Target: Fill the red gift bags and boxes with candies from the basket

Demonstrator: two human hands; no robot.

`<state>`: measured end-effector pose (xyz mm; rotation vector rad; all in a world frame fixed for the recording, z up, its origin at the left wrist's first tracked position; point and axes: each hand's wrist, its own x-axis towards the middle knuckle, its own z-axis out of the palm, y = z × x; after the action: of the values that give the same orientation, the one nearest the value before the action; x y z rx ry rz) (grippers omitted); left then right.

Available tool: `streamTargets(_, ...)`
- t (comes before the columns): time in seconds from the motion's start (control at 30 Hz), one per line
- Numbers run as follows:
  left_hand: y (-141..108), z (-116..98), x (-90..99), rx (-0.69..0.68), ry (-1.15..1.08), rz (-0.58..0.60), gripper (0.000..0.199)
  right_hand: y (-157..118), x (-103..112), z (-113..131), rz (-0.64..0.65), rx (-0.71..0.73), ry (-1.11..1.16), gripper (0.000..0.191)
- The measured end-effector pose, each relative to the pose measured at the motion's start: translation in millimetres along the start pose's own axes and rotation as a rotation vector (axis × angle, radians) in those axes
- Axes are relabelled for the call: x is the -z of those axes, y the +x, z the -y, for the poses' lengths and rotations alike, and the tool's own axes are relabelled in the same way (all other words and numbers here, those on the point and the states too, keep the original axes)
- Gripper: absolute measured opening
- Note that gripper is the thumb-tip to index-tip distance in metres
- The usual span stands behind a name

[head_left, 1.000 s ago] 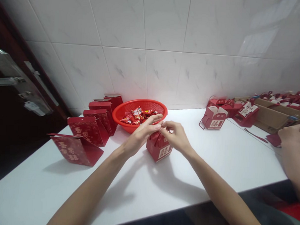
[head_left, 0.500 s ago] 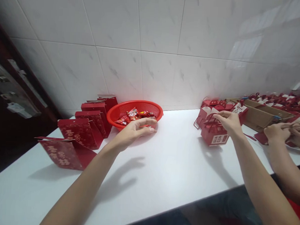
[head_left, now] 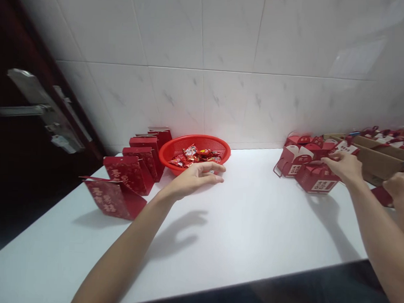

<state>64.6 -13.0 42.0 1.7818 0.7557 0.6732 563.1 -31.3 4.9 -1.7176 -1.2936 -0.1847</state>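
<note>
My left hand hovers over the white table, in front of the red plastic basket. Its thumb and fingers are apart with nothing between them. Inside the basket lie several red-wrapped candies. At the right, my right hand pinches the top of a red gift box with a white printed label. The handle is partly hidden by the fingers. This box is close beside another red gift box whose cord handle hangs at its left.
Several red paper bags stand in a row left of the basket. A brown cardboard box and more red boxes are at the far right. Another person's hand works there. A door handle shows at the left, a tiled wall behind.
My right hand has moved the gift box to the right, alongside the other boxes. My left hand keeps its place by the basket. The whole view has turned to the left.
</note>
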Motion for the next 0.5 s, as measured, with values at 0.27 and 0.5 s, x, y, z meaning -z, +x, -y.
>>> streamTargets(0.27,-8,-7,9.6,-0.065,0.091,-0.065,0.035,-37,-52,63,-0.070,0.145,-0.223,0.019)
streamTargets(0.5,-67,-22,79.4,-0.033,0.304,-0.486,0.031,-107,-134,139,0.285,0.564,0.061,0.019)
